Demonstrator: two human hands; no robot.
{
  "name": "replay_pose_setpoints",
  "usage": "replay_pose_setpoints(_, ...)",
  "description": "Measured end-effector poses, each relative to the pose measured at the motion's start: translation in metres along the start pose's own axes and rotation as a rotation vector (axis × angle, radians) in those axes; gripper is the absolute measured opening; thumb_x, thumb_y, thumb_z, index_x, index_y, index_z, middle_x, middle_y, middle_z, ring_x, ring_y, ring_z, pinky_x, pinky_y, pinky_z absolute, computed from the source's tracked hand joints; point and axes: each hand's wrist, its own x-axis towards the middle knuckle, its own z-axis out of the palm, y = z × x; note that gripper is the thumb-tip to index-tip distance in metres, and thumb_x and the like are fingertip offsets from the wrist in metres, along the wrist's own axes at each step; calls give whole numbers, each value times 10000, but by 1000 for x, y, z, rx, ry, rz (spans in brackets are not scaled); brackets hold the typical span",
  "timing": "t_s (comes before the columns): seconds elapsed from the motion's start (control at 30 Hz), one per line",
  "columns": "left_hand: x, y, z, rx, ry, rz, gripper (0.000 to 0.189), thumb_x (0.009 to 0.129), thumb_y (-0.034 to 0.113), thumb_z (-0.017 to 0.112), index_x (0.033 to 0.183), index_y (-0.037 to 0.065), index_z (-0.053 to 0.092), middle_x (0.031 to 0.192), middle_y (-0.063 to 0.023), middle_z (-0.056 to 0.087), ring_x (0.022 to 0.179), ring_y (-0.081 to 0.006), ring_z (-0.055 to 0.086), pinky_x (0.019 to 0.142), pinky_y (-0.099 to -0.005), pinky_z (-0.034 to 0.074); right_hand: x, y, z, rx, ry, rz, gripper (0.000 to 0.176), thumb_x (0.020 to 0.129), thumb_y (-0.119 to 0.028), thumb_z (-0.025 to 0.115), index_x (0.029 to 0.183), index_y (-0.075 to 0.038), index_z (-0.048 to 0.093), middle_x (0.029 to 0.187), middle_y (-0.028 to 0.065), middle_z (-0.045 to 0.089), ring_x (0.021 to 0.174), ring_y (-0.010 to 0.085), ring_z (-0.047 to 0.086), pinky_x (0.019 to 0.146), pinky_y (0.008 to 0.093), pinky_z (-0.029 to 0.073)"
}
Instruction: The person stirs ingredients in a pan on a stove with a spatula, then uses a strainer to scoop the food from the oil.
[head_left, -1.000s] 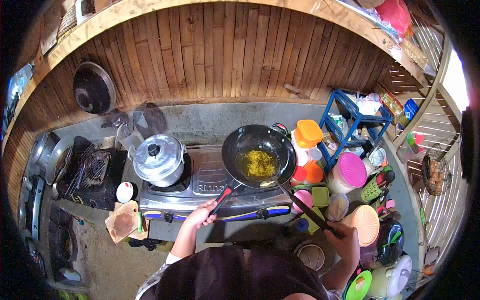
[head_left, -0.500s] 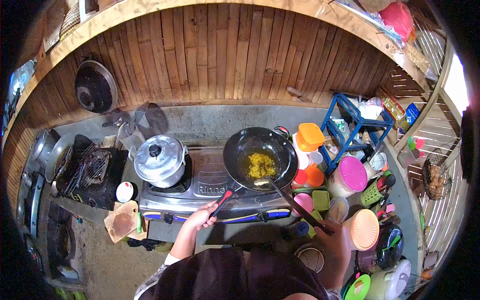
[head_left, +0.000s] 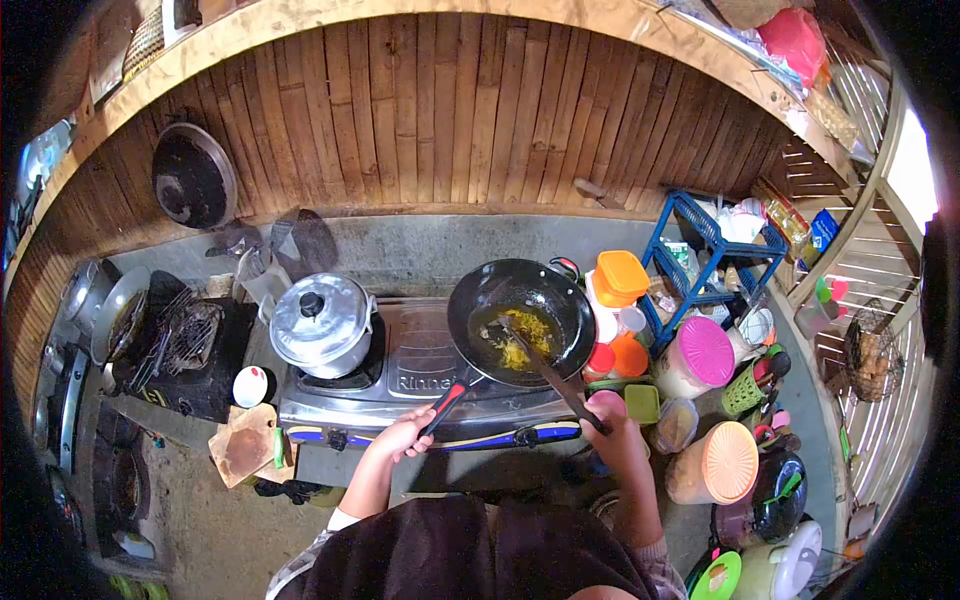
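A black wok (head_left: 475, 290) sits on the right burner of a silver stove (head_left: 425, 350). Yellow chopped food (head_left: 535, 328) lies in oil at its bottom. My left hand (head_left: 405, 435) is wrapped round the wok's black and red handle (head_left: 446, 404). In my right hand (head_left: 612, 430) is the long dark handle of a spatula (head_left: 560, 385), whose head is down in the wok among the food, partly hidden by oil and food.
A lidded silver pot (head_left: 318, 335) stands on the left burner. Left of it are a cutting board (head_left: 243, 447) and a charred grill stove (head_left: 190, 345). Containers, an orange-lidded jar (head_left: 729, 462) and a blue rack (head_left: 715, 235) crowd the right side.
My right hand has moved up and left toward the wok, pushing the spatula head from the near edge farther into the food, which is now more spread out. My left hand stays put.
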Motion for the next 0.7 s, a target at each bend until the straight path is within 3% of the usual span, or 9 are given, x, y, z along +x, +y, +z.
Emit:
replay_pose_setpoints(0.17,1,-1,0,12,2,25,347,935,285,355,1272,206,332,534,44,346,402,-27,277,323,-169,166,21,-7,15,-48,-30,107,305,768,-120,617,1048,-11,565,861,148,627,788,220,616,709,293,465)
replay_pose_setpoints(0.23,6,-5,-3,-3,12,-7,295,930,315,367,1224,296,388,533,52,344,391,-26,255,315,-168,153,25,1,21,-56,0,96,302,770,-120,615,1046,-7,565,845,146,627,782,210,615,701,285,466)
replay_pose_setpoints(0.33,5,-4,-2,-15,11,2,278,930,321,367,1207,306,394,538,51,349,391,-25,248,317,-169,146,23,16,22,60,58,88,317,761,-141,628,1039,-1,568,807,149,621,770,213,614,697,284,465)
replay_pose_setpoints(0.43,5,-4,-4,-31,0,4,294,933,289,365,1217,217,385,533,44,371,399,-29,290,326,-173,164,15,17,10,-123,42,49,276,714,-59,635,980,5,602,733,119,616,655,182,596,624,274,458)
replay_pose_setpoints(0.53,5,-3,-3,4,2,20,248,932,327,364,1169,279,419,534,47,349,390,-27,253,317,-172,153,-4,31,3,-23,52,112,294,721,-75,649,996,14,597,753,91,625,638,134,572,614,257,455)
replay_pose_setpoints(0.63,6,-4,-5,-30,-16,15,235,932,325,360,1146,256,429,527,46,349,389,-28,262,314,-172,160,-20,18,-20,-43,-23,219,316,727,-92,658,1014,21,589,744,67,618,640,94,538,611,249,449)
replay_pose_setpoints(0.7,5,-3,-4,-24,-24,22,227,933,324,359,1133,247,434,523,46,350,387,-28,265,313,-171,161,-27,3,-38,-66,-78,270,330,715,-159,664,1026,-61,615,882,196,622,817,287,624,747,350,466)
